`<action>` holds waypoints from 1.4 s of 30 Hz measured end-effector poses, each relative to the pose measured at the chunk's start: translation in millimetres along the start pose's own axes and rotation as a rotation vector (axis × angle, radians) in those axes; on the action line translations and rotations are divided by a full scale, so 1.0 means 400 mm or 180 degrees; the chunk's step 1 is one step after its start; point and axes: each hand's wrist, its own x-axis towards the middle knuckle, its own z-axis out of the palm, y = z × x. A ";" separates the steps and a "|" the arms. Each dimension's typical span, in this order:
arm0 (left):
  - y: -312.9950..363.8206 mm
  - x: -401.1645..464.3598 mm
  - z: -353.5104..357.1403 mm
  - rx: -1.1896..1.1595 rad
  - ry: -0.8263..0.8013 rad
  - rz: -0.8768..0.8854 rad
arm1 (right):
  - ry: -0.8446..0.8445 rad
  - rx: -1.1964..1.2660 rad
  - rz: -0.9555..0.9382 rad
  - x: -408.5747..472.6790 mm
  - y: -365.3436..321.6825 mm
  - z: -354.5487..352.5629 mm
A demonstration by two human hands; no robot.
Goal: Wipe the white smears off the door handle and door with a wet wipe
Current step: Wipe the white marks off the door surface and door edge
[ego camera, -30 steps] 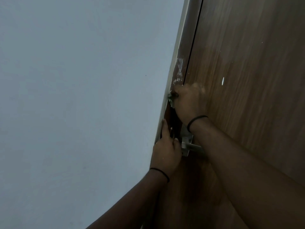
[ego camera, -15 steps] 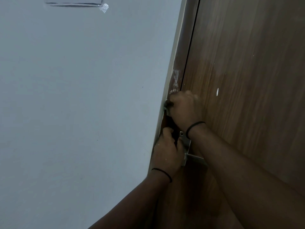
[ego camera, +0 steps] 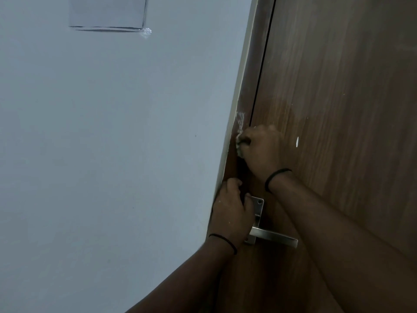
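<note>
A brown wooden door [ego camera: 338, 109] fills the right side, with a silver lever handle [ego camera: 273, 237] on its plate low in the middle. My right hand [ego camera: 261, 150] is closed around a crumpled wet wipe [ego camera: 238, 143] and presses it on the door frame, just below a white smear [ego camera: 240, 123]. A second small white smear [ego camera: 297, 141] sits on the door to the right of that hand. My left hand [ego camera: 230, 211] grips the door's edge beside the handle plate, fingers curled around it.
A pale blue-grey wall [ego camera: 112, 154] covers the left half. A sheet of paper [ego camera: 108, 12] is taped high on it. The cream frame strip [ego camera: 239, 98] runs between wall and door.
The view has tilted up, so hands and handle sit lower in frame and the paper on the wall shows. My right hand keeps rubbing the wipe under the frame smear; the left fingers curled onto the edge.
</note>
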 end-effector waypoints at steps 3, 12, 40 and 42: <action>0.006 0.008 0.001 -0.0058 -0.0037 -0.0027 | 0.0295 0.0030 0.0171 0.062 -0.011 -0.002; 0.005 0.014 -0.007 -0.0068 -0.0058 -0.0008 | 0.0362 0.0013 0.0037 0.125 -0.012 -0.019; 0.023 0.007 -0.008 -0.0107 -0.0035 -0.0013 | 0.0418 0.0187 -0.0194 0.128 -0.040 0.008; 0.026 0.006 -0.008 -0.0081 -0.0055 -0.0006 | 0.0186 0.0156 -0.0355 0.089 -0.026 0.010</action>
